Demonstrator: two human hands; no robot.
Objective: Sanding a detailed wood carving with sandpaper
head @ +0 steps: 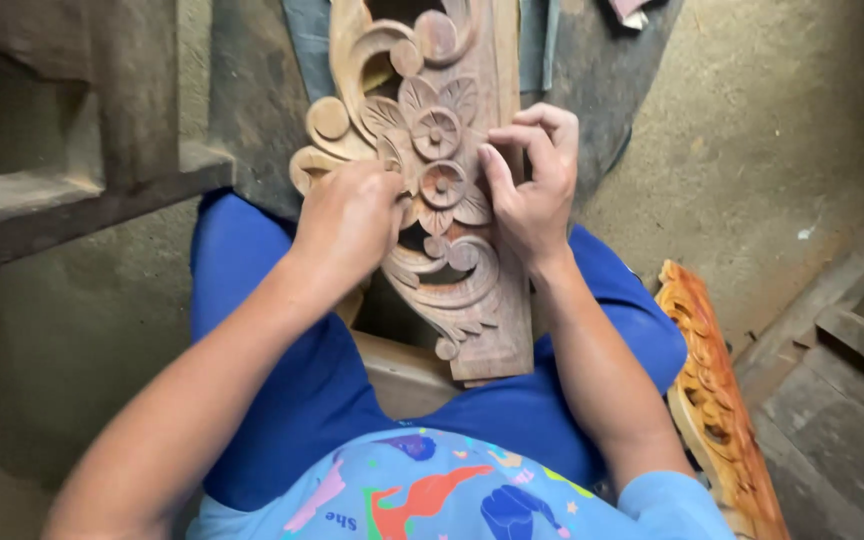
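A carved wooden panel (442,130) with flowers and scrolls rests across my lap and reaches away from me. My left hand (350,218) is curled into a fist against the panel's left edge, beside the lower flower; what it holds, if anything, is hidden. My right hand (532,180) grips the panel's right side, with the thumb pressed on the carving near the flowers and the fingers bent over the edge. My legs in blue trousers (282,370) lie under the panel.
A second carved piece (714,400), lighter orange wood, leans by my right leg. Rough wooden steps or beams (82,190) stand at the left. Planks (842,400) lie at the lower right on a dusty concrete floor (752,130).
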